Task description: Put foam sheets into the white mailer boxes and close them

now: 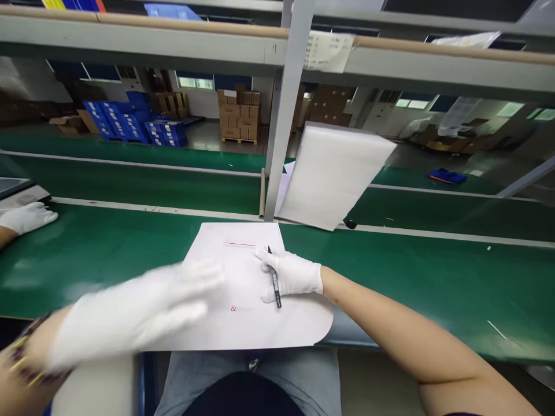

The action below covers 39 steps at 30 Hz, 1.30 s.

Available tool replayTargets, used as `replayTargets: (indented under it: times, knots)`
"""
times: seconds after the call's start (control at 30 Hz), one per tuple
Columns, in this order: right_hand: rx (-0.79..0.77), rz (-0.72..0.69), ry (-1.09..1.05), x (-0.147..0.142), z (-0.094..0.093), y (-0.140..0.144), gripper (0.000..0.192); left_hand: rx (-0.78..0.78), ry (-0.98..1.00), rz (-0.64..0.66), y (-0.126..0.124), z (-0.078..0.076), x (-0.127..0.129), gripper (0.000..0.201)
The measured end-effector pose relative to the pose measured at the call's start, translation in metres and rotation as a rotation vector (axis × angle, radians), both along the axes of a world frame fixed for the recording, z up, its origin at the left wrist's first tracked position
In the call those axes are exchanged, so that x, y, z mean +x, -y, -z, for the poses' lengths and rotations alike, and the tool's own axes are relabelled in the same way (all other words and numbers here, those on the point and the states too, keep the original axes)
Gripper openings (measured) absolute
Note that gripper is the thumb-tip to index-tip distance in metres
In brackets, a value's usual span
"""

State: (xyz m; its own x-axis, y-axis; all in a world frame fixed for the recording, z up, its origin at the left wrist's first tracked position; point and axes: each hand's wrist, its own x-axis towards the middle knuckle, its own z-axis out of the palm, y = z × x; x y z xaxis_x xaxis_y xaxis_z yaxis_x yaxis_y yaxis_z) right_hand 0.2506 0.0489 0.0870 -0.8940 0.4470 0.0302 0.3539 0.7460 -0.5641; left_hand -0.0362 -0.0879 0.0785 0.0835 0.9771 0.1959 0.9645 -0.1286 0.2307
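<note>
Your right hand (295, 276), gloved, sits center frame on the white sheet (243, 323), fingers pinching a black pen (274, 280). Sheet lies flat on the green counter (433, 277), near edge overhanging at bottom center. Readable marks: a red line near the top and a small red "&" lower middle. Your left hand (139, 309), lower left, is motion-blurred over the sheet, fingers look spread. White foam pad (333, 173) leans at the post, upper center. Another person's gloved hand (26, 216) far left.

Plenty of open green belt (433, 277) is left to the right of the white sheet (243, 323). Straight ahead, the way is blocked by the grey post (281, 127) and the leaning foam pad (333, 173). The far left is taken up by another person's gloved hand (26, 216).
</note>
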Motion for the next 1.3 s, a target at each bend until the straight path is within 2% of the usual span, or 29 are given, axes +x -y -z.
replayTargets:
  times: [0.07, 0.13, 0.27, 0.37, 0.5, 0.6, 0.73, 0.8, 0.87, 0.9, 0.97, 1.03, 1.1, 1.17, 1.23, 1.3]
  knots:
    - [0.057, -0.026, -0.018, -0.001, 0.014, 0.002, 0.077, -0.120, -0.028, 0.074, 0.000, 0.004, -0.001, 0.070]
    - [0.153, -0.024, -0.070, 0.001, 0.029, 0.008, 0.083, -0.183, -0.097, 0.090, -0.002, 0.016, 0.003, 0.085]
    - [0.347, -0.020, -0.101, 0.011, 0.048, 0.022, 0.072, -0.056, -0.246, 0.118, -0.010, 0.052, 0.015, 0.106]
    - [0.388, 0.043, -0.037, 0.014, 0.052, 0.017, 0.070, 0.004, -0.286, 0.162, -0.028, 0.064, 0.024, 0.107]
    - [0.407, 0.223, 0.032, 0.004, 0.054, -0.015, 0.060, -0.016, -0.270, 0.128, -0.072, 0.054, 0.035, 0.087]
    - [0.431, 0.272, 0.037, -0.009, 0.054, -0.041, 0.059, -0.042, -0.272, 0.062, -0.103, 0.041, 0.042, 0.079]
    - [0.450, 0.275, 0.033, -0.014, 0.052, -0.061, 0.065, -0.093, -0.329, 0.026, -0.118, 0.029, 0.048, 0.078]
    - [0.398, 0.267, -0.005, -0.005, 0.053, -0.060, 0.070, -0.056, -0.349, 0.016, -0.110, 0.028, 0.048, 0.078]
    - [0.342, 0.326, -0.116, 0.010, 0.059, -0.053, 0.069, 0.034, -0.314, -0.048, -0.094, 0.033, 0.045, 0.088]
    - [0.318, 0.409, -0.199, 0.019, 0.065, -0.047, 0.066, 0.082, -0.257, -0.114, -0.085, 0.037, 0.042, 0.095]
    - [0.236, 0.672, -0.398, 0.035, 0.080, -0.032, 0.057, 0.125, -0.034, -0.314, -0.067, 0.050, 0.036, 0.111]
    - [-0.001, 0.897, -0.576, 0.045, 0.097, -0.014, 0.046, 0.042, 0.351, -0.463, -0.051, 0.062, 0.031, 0.109]
    - [-0.375, 0.925, -0.700, 0.046, 0.110, 0.004, 0.038, -0.124, 0.768, -0.401, -0.041, 0.070, 0.029, 0.090]
    - [-0.694, 0.832, -0.774, 0.042, 0.116, 0.018, 0.036, -0.247, 1.028, -0.235, -0.035, 0.073, 0.030, 0.069]
    - [-0.802, 0.815, -0.807, 0.035, 0.117, 0.025, 0.037, -0.270, 1.117, -0.148, -0.034, 0.074, 0.033, 0.060]
    - [-0.729, 0.894, -0.766, 0.028, 0.117, 0.024, 0.038, -0.248, 1.114, -0.163, -0.040, 0.077, 0.035, 0.060]
